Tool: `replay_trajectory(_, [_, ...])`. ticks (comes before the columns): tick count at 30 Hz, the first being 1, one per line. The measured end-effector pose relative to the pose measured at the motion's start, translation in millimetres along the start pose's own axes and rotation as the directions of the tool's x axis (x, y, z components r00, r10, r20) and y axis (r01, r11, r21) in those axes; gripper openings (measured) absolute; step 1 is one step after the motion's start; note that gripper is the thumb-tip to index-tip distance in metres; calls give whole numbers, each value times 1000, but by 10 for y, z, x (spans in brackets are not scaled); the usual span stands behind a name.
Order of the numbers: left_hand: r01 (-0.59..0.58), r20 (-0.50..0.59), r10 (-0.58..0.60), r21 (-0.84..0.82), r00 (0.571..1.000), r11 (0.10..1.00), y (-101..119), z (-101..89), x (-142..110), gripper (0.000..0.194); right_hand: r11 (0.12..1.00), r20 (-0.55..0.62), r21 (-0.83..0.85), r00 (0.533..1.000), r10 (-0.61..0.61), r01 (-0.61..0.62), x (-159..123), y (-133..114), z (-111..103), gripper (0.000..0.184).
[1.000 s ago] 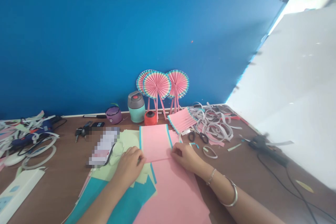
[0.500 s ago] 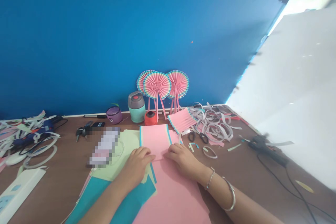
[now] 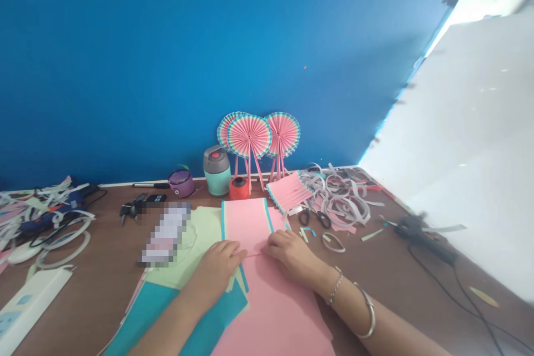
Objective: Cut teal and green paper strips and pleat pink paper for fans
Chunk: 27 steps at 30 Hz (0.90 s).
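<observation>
A pink paper sheet (image 3: 246, 222) with blue and cream stripes down both side edges lies in front of me. Its near edge carries a narrow strip that looks folded. My left hand (image 3: 223, 264) is closed on that edge at the left corner, thumb and fingers pressed together. At the right corner my right hand (image 3: 290, 256) grips the same edge with curled fingers; the fingertips are partly hidden. Underneath spreads a larger plain pink sheet (image 3: 275, 311). To the left lie pale green paper (image 3: 167, 275) and teal paper (image 3: 144, 311), partly under my left forearm.
Three pink pleated paper fans (image 3: 249, 136) lean on the blue partition. Before them stand a teal-grey flask (image 3: 217, 175), a red container (image 3: 239, 188) and a purple pot (image 3: 181, 183). A pleated sheet (image 3: 290, 192), paper strips (image 3: 344, 200) and scissors (image 3: 323, 219) lie right; a power strip (image 3: 31, 306) left.
My left hand has slid slightly toward me and right along the sheet's near edge, its fingers flatter. The right hand and the sheet have barely moved.
</observation>
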State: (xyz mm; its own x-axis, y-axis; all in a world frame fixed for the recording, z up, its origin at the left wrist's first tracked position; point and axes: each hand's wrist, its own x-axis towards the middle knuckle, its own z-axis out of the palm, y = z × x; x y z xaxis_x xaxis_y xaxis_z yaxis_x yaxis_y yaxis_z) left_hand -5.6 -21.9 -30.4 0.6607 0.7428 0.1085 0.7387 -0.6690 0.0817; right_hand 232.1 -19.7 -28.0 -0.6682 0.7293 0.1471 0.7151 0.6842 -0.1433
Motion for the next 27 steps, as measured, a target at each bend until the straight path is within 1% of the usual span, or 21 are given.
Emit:
replay_trajectory(3, [-16,0,17,45,1000,999,31,-3,-11,56,997,-20,-71,999,-29,28,-10,-23,17,33])
replay_trajectory(7, [-18,2,18,50,1000,999,66,-38,-2,55,988,-51,-148,997,-58,50,-12,-67,13,34])
replay_trajectory(12, [-13,-7,13,16,1000,1000,95,-62,4,54,988,-90,-147,994,-67,54,10,-125,-8,30])
replay_trajectory(17, [60,-40,-60,-18,997,998,55,-93,-32,39,993,-114,-113,993,4,-17,-4,-87,-18,20])
replay_trajectory(20, [82,-47,-83,-27,995,996,-8,-138,-64,39,994,-97,-86,994,56,-65,-42,-9,-40,21])
replay_trajectory(24, [91,-46,-94,-61,995,994,-85,-191,-87,41,990,-65,-64,990,124,-128,-85,43,-103,27])
replay_trajectory(27, [77,-56,-82,-77,995,994,-128,-209,-86,39,990,-43,-60,991,126,-128,-98,23,-159,25])
